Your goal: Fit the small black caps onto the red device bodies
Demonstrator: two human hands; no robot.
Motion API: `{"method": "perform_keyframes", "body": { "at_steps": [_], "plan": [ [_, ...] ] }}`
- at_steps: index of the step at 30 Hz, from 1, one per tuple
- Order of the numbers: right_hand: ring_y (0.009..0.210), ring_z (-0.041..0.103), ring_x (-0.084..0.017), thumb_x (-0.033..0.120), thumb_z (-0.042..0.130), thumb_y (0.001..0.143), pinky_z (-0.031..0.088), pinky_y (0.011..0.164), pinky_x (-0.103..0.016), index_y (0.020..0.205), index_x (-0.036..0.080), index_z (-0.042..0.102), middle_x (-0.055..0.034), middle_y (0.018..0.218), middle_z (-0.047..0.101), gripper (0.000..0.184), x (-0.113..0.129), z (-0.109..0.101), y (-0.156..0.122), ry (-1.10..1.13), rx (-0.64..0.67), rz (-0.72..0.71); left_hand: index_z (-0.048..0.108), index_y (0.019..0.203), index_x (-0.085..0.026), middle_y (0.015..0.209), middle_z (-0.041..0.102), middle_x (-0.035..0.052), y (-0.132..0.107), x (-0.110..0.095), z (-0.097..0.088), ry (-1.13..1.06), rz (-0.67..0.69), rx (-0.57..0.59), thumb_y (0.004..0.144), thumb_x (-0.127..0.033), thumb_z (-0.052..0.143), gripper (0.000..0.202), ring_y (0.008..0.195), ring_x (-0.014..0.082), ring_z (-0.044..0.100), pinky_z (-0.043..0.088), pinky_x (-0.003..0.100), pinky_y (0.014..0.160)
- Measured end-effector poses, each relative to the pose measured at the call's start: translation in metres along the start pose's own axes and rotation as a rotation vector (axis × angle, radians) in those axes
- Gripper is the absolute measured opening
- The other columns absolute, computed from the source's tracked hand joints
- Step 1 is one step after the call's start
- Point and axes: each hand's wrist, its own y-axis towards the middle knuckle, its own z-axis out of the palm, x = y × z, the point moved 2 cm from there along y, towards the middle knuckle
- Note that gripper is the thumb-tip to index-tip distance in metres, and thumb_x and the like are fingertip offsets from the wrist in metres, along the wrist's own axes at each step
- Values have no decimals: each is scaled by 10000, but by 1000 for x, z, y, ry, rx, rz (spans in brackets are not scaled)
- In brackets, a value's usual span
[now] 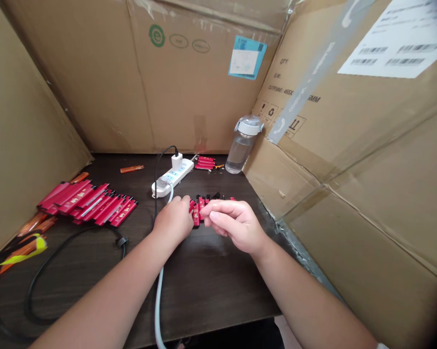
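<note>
A group of slim red pieces with black ends and gold print (196, 218) lies on the dark table between and behind my hands. My left hand (174, 216) is closed at the left side of this group, its fingertips against a red piece. What exactly those fingers grip is mostly hidden. Just to the right, my right hand (236, 224) is pinched, thumb against the fingers, in front of the same pieces. Anything inside that pinch is too small or too covered to name. Small black bits (217, 196) show beyond the right fingers.
At the left lies a larger spread of red pieces (90, 202), beside orange strips (32, 224) and a yellow-green band (40, 244). A white power strip (182, 175), cables, more red pieces (205, 163) and a water bottle (240, 148) stand behind. Cardboard walls (189, 97) enclose the table.
</note>
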Motion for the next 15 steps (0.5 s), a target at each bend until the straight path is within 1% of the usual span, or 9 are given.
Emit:
{"method": "perform_keyframes", "body": {
  "at_steps": [5,11,15],
  "plan": [
    [475,410,-53,291,607,826,304,419,-210,924,153,719,-38,716,617,203,-2,-1,1,21,13,10,593,956,-205,947,626,104,-1,0,3,13,33,32,826,-362,481,233,810,248,634,428,300,619],
    [465,406,-52,308,604,822,303,405,-204,911,156,723,-38,705,625,212,-2,0,1,-7,0,40,598,959,-203,913,664,114,-1,-2,5,-35,45,50,830,-361,467,242,805,257,644,414,300,620],
    [467,398,-52,318,598,826,305,403,-200,913,152,723,-39,704,622,225,-3,-1,2,-29,3,39,596,918,-216,861,678,89,-1,-3,4,-81,55,36,829,-360,465,214,777,241,643,390,280,595]
  ]
}}
